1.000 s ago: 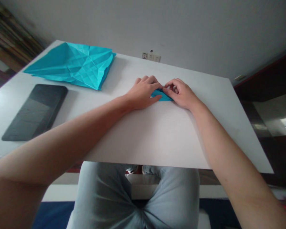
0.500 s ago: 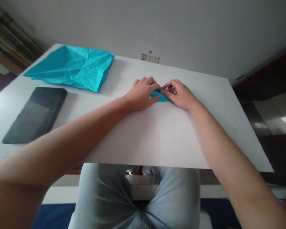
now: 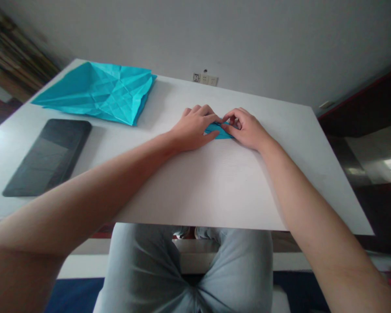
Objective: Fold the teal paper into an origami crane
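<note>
A small folded piece of blue paper (image 3: pixel 223 132) lies on the white table, partly covered by my hands. My left hand (image 3: pixel 194 127) holds it down from the left, thumb along its near side and fingertips at its far edge. From the right, my right hand (image 3: pixel 244 129) pinches the paper between thumb and index finger, its other fingers curled. The fingertips of both hands come close together at the paper's upper edge. Exactly which fold they grip is too small to make out.
A larger creased sheet of blue paper (image 3: pixel 107 92) rests at the table's back left. Nearer me is a dark phone-like device (image 3: pixel 48 156), left of my left forearm. The white table (image 3: pixel 195 191) meets a grey wall with sockets (image 3: pixel 205 79). My legs are under its front edge.
</note>
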A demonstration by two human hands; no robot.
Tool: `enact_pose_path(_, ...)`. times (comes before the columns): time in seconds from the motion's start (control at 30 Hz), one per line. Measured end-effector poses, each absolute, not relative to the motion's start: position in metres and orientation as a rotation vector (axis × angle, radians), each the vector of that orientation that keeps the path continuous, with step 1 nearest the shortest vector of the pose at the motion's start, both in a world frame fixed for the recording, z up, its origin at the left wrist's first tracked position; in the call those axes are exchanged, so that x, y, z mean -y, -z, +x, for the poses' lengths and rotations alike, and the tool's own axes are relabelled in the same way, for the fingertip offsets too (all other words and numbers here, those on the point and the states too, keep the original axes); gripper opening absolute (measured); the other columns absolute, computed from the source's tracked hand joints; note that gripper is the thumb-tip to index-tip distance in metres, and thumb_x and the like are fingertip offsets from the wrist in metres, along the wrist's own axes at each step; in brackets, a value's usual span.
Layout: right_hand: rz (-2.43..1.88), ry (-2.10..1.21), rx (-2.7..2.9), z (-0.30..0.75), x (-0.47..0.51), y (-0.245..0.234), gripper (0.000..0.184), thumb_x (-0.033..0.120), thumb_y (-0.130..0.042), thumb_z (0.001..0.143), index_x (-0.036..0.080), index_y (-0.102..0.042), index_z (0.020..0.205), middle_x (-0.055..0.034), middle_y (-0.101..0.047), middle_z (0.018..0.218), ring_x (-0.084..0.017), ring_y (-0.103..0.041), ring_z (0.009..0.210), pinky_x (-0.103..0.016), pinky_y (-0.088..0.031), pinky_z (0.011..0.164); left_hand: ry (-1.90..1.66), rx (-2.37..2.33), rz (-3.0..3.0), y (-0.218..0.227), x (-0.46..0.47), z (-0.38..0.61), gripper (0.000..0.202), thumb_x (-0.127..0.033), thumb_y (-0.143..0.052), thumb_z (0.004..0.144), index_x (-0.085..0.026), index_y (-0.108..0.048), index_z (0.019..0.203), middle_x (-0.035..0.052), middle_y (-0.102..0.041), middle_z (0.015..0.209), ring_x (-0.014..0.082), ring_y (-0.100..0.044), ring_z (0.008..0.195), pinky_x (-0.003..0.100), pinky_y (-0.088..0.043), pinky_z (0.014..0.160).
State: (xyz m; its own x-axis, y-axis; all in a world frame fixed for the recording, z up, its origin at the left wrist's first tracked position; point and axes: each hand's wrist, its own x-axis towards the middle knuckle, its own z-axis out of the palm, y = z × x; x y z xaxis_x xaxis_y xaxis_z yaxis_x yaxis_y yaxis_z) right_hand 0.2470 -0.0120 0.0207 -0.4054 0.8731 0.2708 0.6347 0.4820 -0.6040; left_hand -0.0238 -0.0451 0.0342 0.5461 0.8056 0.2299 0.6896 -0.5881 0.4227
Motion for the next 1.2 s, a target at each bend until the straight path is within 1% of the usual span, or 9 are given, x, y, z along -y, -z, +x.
enact_pose_path(0.1, -1.258, -0.552, 2.171, 0.2463, 0.0127, -0.0213, 0.040, 0.068, -0.094, 0.107, 0.030, -0.081, 0.115, -0.0069, -0.072, 0.111, -0.030, -0.065, 0.103, -0.047, -0.054, 0.094, -0.591, -1.242, 2.504, -0.0336, 0.0448, -0.0242, 0.056, -0.036, -0.066, 0.112, -0.027, -0.083, 0.165, 0.0202, -0.073, 0.162, 0.0488, -0.063, 0.156, 0.075, -0.047, 0.137)
enact_pose_path(0.17, -1.261, -0.551, 2.173, 0.2459, 0.0132, -0.0216, 0.039, 0.067, -0.094, 0.107, 0.031, -0.081, 0.115, -0.0069, -0.072, 0.111, -0.030, -0.065, 0.104, -0.047, -0.053, 0.093, -0.596, -1.237, 2.509, -0.0336, 0.0447, -0.0245, 0.056, -0.036, -0.066, 0.112, -0.028, -0.083, 0.165, 0.0201, -0.073, 0.161, 0.0490, -0.064, 0.155, 0.076, -0.048, 0.136)
enact_pose_path(0.3, -1.240, -0.541, 2.181, 0.2465, 0.0131, -0.0211, 0.042, 0.071, -0.091, 0.108, 0.031, -0.081, 0.116, -0.0074, -0.073, 0.112, -0.030, -0.065, 0.102, -0.048, -0.053, 0.092, -0.582, -1.238, 2.514, -0.0348, 0.0450, -0.0245, 0.057, -0.037, -0.065, 0.113, -0.027, -0.083, 0.166, 0.0210, -0.073, 0.163, 0.0491, -0.064, 0.156, 0.075, -0.048, 0.136)
enact_pose_path(0.4, -1.240, -0.533, 2.188, 0.2475, 0.0125, -0.0202, 0.045, 0.074, -0.089, 0.108, 0.032, -0.081, 0.117, -0.0078, -0.072, 0.113, -0.030, -0.064, 0.100, -0.048, -0.053, 0.091, -0.566, -1.245, 2.509, -0.0354, 0.0452, -0.0241, 0.058, -0.037, -0.065, 0.113, -0.028, -0.082, 0.168, 0.0206, -0.072, 0.164, 0.0493, -0.063, 0.156, 0.075, -0.048, 0.136)
enact_pose_path(0.57, -1.231, -0.533, 2.192, 0.2481, 0.0118, -0.0189, 0.043, 0.073, -0.089, 0.108, 0.032, -0.080, 0.118, -0.0080, -0.072, 0.114, -0.030, -0.064, 0.100, -0.049, -0.052, 0.092, -0.576, -1.240, 2.506, -0.0346, 0.0448, -0.0241, 0.058, -0.036, -0.066, 0.112, -0.029, -0.082, 0.168, 0.0200, -0.072, 0.165, 0.0498, -0.063, 0.157, 0.076, -0.046, 0.137)
enact_pose_path(0.83, -1.246, -0.532, 2.189, 0.2465, 0.0117, -0.0200, 0.046, 0.076, -0.091, 0.107, 0.032, -0.080, 0.117, -0.0082, -0.073, 0.114, -0.031, -0.065, 0.102, -0.049, -0.053, 0.093, -0.599, -1.243, 2.511, -0.0332, 0.0440, -0.0238, 0.055, -0.037, -0.067, 0.111, -0.028, -0.083, 0.163, 0.0206, -0.073, 0.162, 0.0504, -0.064, 0.156, 0.078, -0.048, 0.136)
enact_pose_path(1.07, -1.265, -0.549, 2.187, 0.2464, 0.0127, -0.0229, 0.050, 0.080, -0.090, 0.106, 0.032, -0.080, 0.118, -0.0083, -0.072, 0.114, -0.032, -0.065, 0.106, -0.048, -0.055, 0.092, -0.613, -1.225, 2.526, -0.0303, 0.0417, -0.0248, 0.054, -0.037, -0.066, 0.111, -0.030, -0.083, 0.161, 0.0189, -0.072, 0.159, 0.0492, -0.064, 0.155, 0.077, -0.049, 0.134)
enact_pose_path(1.2, -1.264, -0.553, 2.189, 0.2463, 0.0125, -0.0231, 0.050, 0.079, -0.091, 0.107, 0.031, -0.080, 0.117, -0.0090, -0.073, 0.116, -0.032, -0.066, 0.107, -0.049, -0.055, 0.093, -0.609, -1.229, 2.524, -0.0302, 0.0416, -0.0245, 0.056, -0.038, -0.065, 0.111, -0.029, -0.083, 0.163, 0.0195, -0.071, 0.160, 0.0496, -0.063, 0.156, 0.076, -0.048, 0.134)
